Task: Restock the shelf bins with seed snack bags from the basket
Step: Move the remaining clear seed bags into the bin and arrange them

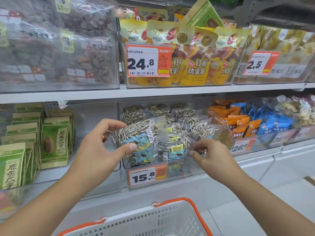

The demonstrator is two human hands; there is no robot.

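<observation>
A clear shelf bin [194, 165] with an orange 15.8 price tag holds several clear bags of striped sunflower seeds. My left hand [100, 143] pinches the left edge of a seed bag [136, 133] with a blue label, held tilted at the bin's front left. My right hand [211, 154] grips the clear edge of another seed bag [179, 142] at the bin's front right. The white basket [153, 220] with orange handles sits below, at the bottom edge of the view; its inside is mostly out of sight.
Green paper seed packs [54, 138] fill the bin to the left. Orange and blue snack packs [247, 121] fill the bin to the right. The upper shelf carries bins of dried fruit and yellow sweet-potato bags [194, 65]. A white shelf ledge runs under the bins.
</observation>
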